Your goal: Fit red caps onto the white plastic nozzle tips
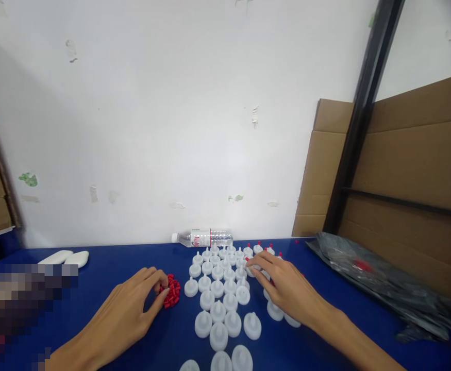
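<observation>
Several white nozzle caps (218, 300) stand in rows on the blue table (124, 263). A few at the back right carry small red tips (259, 246). My left hand (132, 306) rests left of the rows, its fingers curled and pinching at a small heap of red tips (172, 293). My right hand (283, 288) lies over the right side of the rows, fingertips pinched on a red tip at one cap (250, 264).
A clear water bottle (204, 237) lies on its side at the table's back edge, against the white wall. Two white oblong pieces (65, 256) lie at far left. A black plastic bag (380, 283) and cardboard sheets (414, 170) stand at right.
</observation>
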Available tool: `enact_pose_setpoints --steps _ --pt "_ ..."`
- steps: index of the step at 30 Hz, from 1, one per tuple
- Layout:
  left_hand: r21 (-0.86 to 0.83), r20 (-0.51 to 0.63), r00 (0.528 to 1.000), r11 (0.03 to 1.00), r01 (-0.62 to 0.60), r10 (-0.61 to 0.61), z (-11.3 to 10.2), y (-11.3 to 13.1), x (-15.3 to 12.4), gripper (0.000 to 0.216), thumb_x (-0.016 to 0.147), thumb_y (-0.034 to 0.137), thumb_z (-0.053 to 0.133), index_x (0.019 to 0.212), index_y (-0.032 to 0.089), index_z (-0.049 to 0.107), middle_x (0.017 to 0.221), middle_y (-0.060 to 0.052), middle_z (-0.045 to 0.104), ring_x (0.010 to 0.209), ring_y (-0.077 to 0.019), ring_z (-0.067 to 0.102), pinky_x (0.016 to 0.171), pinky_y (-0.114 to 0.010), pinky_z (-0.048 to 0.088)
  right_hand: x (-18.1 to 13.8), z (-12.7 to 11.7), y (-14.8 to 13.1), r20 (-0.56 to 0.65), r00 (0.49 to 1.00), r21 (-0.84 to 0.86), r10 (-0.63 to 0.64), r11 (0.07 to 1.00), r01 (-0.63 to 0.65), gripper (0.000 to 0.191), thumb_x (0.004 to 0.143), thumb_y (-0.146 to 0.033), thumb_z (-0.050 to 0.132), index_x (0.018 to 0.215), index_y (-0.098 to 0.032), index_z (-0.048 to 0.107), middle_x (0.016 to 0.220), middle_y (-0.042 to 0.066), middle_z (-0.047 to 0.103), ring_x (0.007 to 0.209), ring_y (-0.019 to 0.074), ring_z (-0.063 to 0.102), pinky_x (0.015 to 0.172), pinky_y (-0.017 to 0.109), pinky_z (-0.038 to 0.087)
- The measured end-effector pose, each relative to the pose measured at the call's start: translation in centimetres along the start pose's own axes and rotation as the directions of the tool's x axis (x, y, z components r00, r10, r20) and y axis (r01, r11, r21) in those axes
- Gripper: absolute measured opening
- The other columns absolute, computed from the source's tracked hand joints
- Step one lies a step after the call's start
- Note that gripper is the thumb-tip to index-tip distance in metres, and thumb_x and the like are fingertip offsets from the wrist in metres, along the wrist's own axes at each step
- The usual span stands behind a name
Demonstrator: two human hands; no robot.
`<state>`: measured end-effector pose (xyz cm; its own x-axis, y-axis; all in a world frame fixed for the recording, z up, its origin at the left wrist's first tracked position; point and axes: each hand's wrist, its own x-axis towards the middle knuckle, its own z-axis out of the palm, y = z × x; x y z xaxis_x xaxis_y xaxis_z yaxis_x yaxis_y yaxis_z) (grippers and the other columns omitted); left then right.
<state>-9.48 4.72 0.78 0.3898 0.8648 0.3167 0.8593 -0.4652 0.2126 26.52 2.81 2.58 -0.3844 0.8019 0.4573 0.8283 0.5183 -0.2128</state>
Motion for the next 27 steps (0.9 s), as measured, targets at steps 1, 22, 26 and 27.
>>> enact_pose_setpoints --steps 1,22,26,27 --pt "0.024 0.009 1.000 0.999 0.024 -0.025 -0.2 0.1 -0.1 0.026 0.104 0.036 0.037 0.096 0.025 0.058 0.092 -0.002 0.066 0.083 -0.0220 0.066 0.076 -0.034 0.045 0.0 0.0 0.0 -0.001 1.000 -0.005 0.003 1.000 -0.003 0.024 0.108 -0.023 0.044 0.115 -0.025 0.067 0.116 0.005 0.071 0.100 0.0242 0.070 0.086 0.039 0.056" --pt "0.041 0.168 0.986 0.999 -0.028 0.021 -2.1 -0.9 0.1 0.024 0.100 0.026 0.039 0.081 0.024 0.053 0.079 0.000 0.066 0.071 -0.0201 0.059 0.068 -0.032 0.034 0.3 0.8 0.8 0.011 0.987 -0.001 0.159 0.987 -0.159 0.014 0.099 -0.024 0.054 0.101 -0.025 0.068 0.104 0.003 0.076 0.098 0.0253 0.071 0.086 0.037 0.051" --pt "0.030 0.175 0.983 0.997 -0.067 0.061 -2.2 -0.8 0.0 0.022 0.100 0.029 0.043 0.086 0.024 0.058 0.083 -0.001 0.067 0.072 -0.0196 0.059 0.069 -0.032 0.036 0.3 0.8 0.8 0.018 0.986 0.004 0.168 0.986 -0.168 0.009 0.098 -0.024 0.058 0.097 -0.026 0.067 0.097 0.000 0.077 0.093 0.0233 0.071 0.087 0.036 0.049" --pt "0.022 0.185 0.980 0.997 -0.075 0.070 -2.2 -0.9 0.0 0.021 0.100 0.029 0.043 0.088 0.024 0.059 0.085 -0.001 0.067 0.074 -0.0195 0.060 0.070 -0.032 0.036 0.3 0.9 0.8 0.022 0.985 0.004 0.171 0.985 -0.171 0.008 0.098 -0.024 0.059 0.097 -0.026 0.067 0.096 0.000 0.077 0.094 0.0234 0.071 0.088 0.036 0.049"
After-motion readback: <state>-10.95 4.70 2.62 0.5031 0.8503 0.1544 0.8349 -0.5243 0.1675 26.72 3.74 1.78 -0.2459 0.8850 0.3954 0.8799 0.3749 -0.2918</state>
